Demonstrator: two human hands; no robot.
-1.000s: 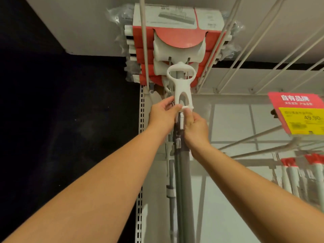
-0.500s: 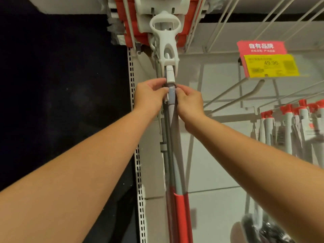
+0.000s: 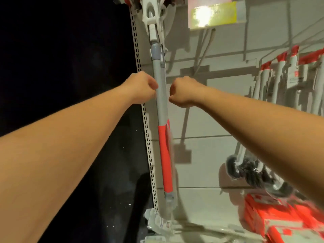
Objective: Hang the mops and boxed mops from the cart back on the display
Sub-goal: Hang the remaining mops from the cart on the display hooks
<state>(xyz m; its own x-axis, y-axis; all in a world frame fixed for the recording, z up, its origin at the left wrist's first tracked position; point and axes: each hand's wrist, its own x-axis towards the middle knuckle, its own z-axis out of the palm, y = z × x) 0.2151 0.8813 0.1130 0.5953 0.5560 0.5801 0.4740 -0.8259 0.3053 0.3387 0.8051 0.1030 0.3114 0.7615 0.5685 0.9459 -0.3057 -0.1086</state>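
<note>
With arms outstretched, the left hand (image 3: 142,89) was curled against the hanging mop pole (image 3: 161,106), its grip undeterminable; the right hand (image 3: 184,92) was fisted just beside, nothing held.

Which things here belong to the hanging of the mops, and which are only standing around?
For the job:
- the grey and red mop hanging on the display
- the left hand and right hand, one on each side of it

Just there:
- the yellow price tag
- the mops hung on the right
- the black mop heads
</note>
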